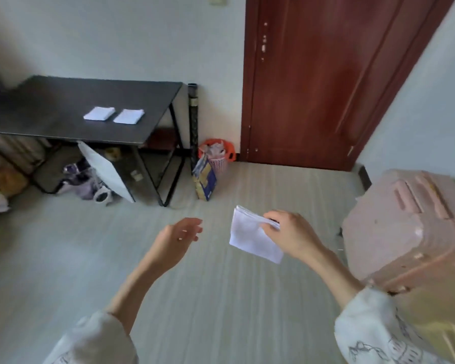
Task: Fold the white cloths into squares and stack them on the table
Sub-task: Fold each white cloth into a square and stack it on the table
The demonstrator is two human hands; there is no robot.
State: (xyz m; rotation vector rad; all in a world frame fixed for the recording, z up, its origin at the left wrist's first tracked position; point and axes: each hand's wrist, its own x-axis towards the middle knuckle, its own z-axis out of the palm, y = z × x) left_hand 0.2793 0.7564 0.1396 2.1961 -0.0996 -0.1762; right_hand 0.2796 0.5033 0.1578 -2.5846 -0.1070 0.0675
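Observation:
My right hand (pixel 290 233) pinches a folded white cloth (pixel 250 236) at its right edge and holds it in the air above the floor. To the left of the cloth, my left hand (pixel 180 236) hangs with loosely curled fingers and holds nothing, a short gap away. Two folded white cloths lie side by side on the black table (pixel 50 106) at the far left: one cloth (pixel 99 113) and a second cloth (pixel 129 116) just right of it, not stacked.
A pink suitcase (pixel 415 227) stands close on my right. Under the table are a white board (pixel 108 172) and shoes (pixel 90 189). A blue and yellow bag (pixel 205 179) and a pink basket (pixel 217 160) sit by the red-brown door (pixel 326 74).

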